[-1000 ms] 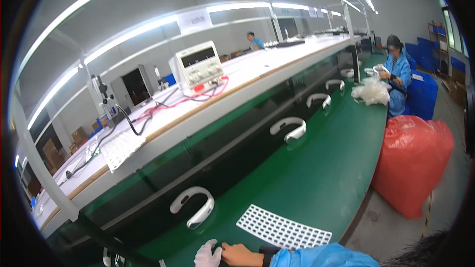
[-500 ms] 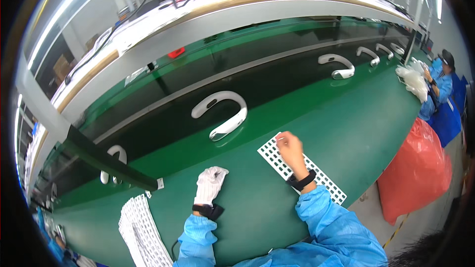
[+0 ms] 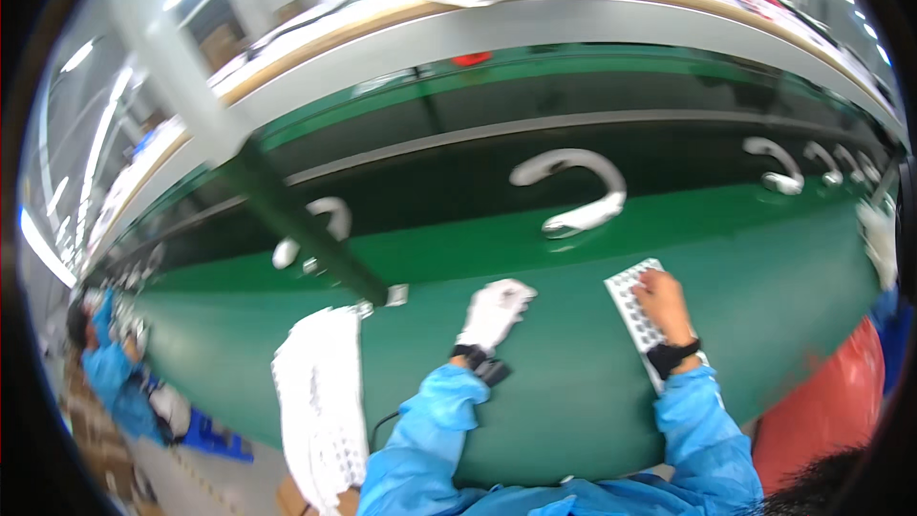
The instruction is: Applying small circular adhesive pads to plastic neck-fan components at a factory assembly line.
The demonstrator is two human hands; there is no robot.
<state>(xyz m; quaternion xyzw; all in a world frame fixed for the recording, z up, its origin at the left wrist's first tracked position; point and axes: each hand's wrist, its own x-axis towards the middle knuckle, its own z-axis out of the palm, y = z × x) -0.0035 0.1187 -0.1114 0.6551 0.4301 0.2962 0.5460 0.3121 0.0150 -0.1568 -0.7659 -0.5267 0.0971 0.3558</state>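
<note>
My left hand (image 3: 495, 312), in a white glove with a black wrist strap, rests above the green bench (image 3: 564, 373). Its fingers are bunched and curled; whatever they may hold is blurred. My bare right hand (image 3: 666, 304), also strapped at the wrist, is pinched over the upper part of a white sheet of dark stickers (image 3: 626, 291). Anything between those fingertips is too small to make out. The hand and wrist cover part of the sheet. Left of my left arm, a stack of long white sticker sheets (image 3: 320, 373) hangs over the near bench edge.
White C-shaped devices, one the nearest (image 3: 607, 177), stand along the dark conveyor belt (image 3: 430, 182) beyond the bench. A green post (image 3: 315, 239) rises at left under a shelf (image 3: 535, 19). A red bag (image 3: 826, 401) stands at right. A co-worker (image 3: 119, 373) sits at far left.
The view has swung left, so everything appears shifted rightward and a co-worker at left shows more fully. My right hand has come down from raised to the sheet; the left hand stays bunched.
</note>
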